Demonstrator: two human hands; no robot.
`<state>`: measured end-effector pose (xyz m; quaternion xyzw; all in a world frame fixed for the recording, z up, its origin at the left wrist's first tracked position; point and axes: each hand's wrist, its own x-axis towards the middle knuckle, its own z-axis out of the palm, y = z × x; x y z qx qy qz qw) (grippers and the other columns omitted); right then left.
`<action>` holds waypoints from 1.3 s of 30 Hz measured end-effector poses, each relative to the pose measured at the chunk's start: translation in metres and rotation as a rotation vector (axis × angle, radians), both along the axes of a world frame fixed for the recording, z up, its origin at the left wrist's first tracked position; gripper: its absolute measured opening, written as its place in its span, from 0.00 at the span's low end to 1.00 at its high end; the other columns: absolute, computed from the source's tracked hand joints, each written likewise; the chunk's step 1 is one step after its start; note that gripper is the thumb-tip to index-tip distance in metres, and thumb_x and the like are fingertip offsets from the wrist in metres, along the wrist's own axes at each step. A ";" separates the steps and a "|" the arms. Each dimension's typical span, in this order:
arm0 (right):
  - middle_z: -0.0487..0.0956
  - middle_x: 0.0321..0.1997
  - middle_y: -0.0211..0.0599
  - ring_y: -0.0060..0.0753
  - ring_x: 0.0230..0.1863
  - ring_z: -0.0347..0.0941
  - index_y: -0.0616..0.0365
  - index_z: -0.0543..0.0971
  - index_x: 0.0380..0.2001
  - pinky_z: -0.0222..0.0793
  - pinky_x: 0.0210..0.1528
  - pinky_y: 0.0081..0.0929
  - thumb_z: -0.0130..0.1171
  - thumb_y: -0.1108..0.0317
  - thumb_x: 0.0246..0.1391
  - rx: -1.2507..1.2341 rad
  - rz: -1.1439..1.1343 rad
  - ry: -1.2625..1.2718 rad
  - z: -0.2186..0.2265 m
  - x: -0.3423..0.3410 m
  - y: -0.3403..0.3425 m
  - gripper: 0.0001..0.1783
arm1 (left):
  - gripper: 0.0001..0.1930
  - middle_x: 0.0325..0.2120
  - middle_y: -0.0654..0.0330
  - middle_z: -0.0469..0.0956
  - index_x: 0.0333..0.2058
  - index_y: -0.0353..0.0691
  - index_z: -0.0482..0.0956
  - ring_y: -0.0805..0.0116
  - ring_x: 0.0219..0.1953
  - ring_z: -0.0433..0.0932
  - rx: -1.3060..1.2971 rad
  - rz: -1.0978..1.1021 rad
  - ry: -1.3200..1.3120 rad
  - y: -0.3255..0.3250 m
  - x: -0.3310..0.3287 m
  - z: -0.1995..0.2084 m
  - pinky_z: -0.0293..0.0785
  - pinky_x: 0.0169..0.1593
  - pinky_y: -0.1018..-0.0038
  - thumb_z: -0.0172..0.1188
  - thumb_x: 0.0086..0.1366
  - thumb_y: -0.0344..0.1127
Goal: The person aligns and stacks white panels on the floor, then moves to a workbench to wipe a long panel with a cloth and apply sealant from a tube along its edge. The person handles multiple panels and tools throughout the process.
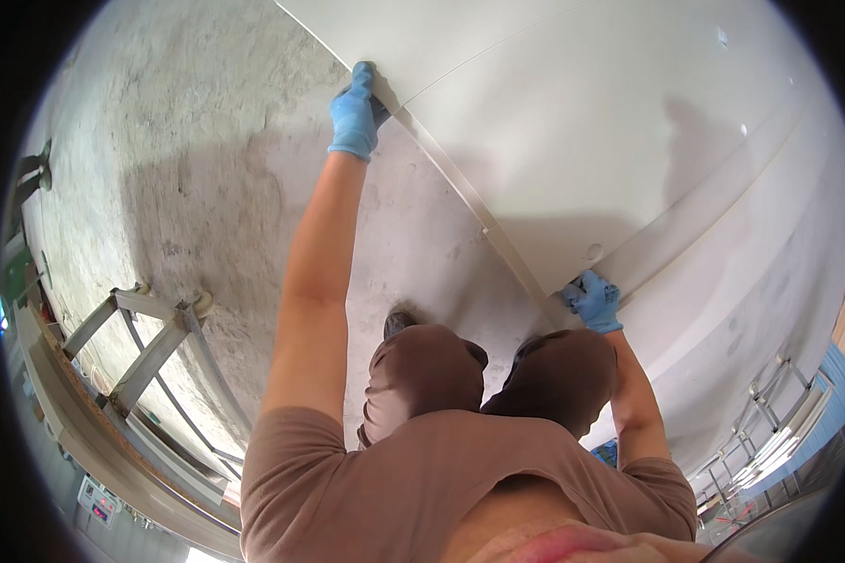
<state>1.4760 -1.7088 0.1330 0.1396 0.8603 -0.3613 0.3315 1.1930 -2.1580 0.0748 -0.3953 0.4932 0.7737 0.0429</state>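
A large, smooth white panel point(554, 141) stretches from the middle to the upper right, its near edge running slantwise toward my knees. My left hand point(354, 114), in a blue glove with dark patches, is closed at this edge far ahead, arm stretched out. A seam meets the edge just right of it. Close to my right knee, my right hand point(594, 301), gloved the same way, is closed at the panel's near corner. The undersides of both grips are hidden. My bent knees point(432, 375) are beside the panel edge.
A metal frame with legs point(150, 347) stands on the stained grey concrete floor point(207, 169) at the left. Behind it lie long boards point(94, 422). More metal racks point(760, 413) stand at the lower right. Dark footwear point(38, 169) shows at the far left.
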 end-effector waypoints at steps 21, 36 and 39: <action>0.81 0.22 0.38 0.51 0.25 0.78 0.49 0.79 0.30 0.71 0.30 0.48 0.69 0.41 0.55 0.210 0.203 0.331 -0.034 0.025 0.017 0.23 | 0.27 0.41 0.56 0.85 0.49 0.39 0.82 0.61 0.42 0.85 -0.042 0.019 0.000 0.008 0.002 0.005 0.87 0.45 0.55 0.70 0.66 0.58; 0.83 0.20 0.32 0.31 0.20 0.79 0.56 0.82 0.32 0.72 0.27 0.31 0.69 0.55 0.58 0.097 0.153 0.176 -0.004 0.005 0.004 0.15 | 0.26 0.41 0.59 0.82 0.50 0.42 0.80 0.60 0.41 0.82 -0.052 0.015 -0.090 0.011 -0.001 0.009 0.83 0.46 0.54 0.66 0.69 0.60; 0.84 0.22 0.33 0.31 0.22 0.81 0.54 0.83 0.33 0.74 0.31 0.32 0.69 0.52 0.58 0.092 0.204 0.225 0.010 -0.003 0.001 0.16 | 0.21 0.31 0.66 0.81 0.39 0.48 0.82 0.66 0.34 0.79 -0.022 0.003 -0.082 0.007 -0.003 0.003 0.79 0.38 0.63 0.65 0.69 0.60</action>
